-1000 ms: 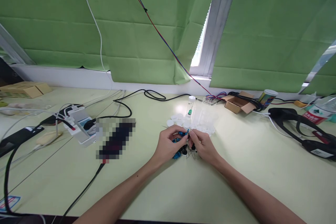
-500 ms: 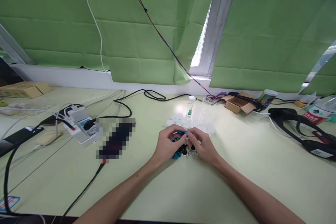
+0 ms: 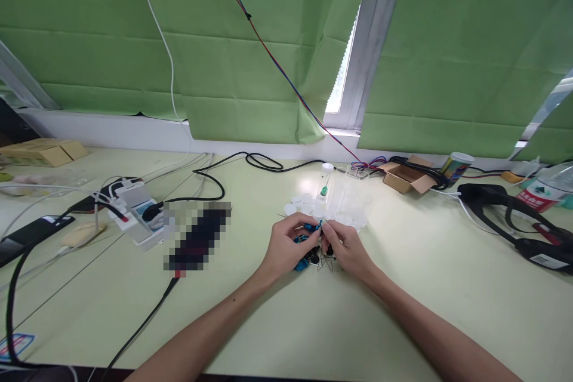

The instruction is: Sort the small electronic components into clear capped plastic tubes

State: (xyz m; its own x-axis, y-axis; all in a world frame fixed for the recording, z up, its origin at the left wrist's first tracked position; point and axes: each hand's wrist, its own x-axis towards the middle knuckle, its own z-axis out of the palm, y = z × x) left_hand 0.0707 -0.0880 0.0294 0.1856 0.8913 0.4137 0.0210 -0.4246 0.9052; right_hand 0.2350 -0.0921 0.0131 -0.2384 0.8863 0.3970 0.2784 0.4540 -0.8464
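Between thumb and fingers, my left hand (image 3: 286, 243) pinches a small blue part (image 3: 310, 227), too small to name. The fingertips of my right hand (image 3: 347, 246) are closed together at the right end of that part; what they hold, if anything, is hidden. Under and between both hands lies a pile of small blue pieces (image 3: 301, 264) and black pieces (image 3: 314, 258) with thin metal leads (image 3: 330, 264). Just beyond the fingers are white round caps (image 3: 305, 199) and a green dispensing needle tip (image 3: 323, 191).
Behind the hands stands a small white-capped bottle (image 3: 327, 168). An open cardboard box (image 3: 405, 178) and a tube-shaped can (image 3: 456, 167) are at the back right, near a black headset (image 3: 519, 221). Leftward are a power strip (image 3: 136, 215), black cables (image 3: 264, 162) and a pixelated dark object (image 3: 197, 242).
The blue part and the fingertips around it have shifted very slightly to the right. Both forearms stay in place.
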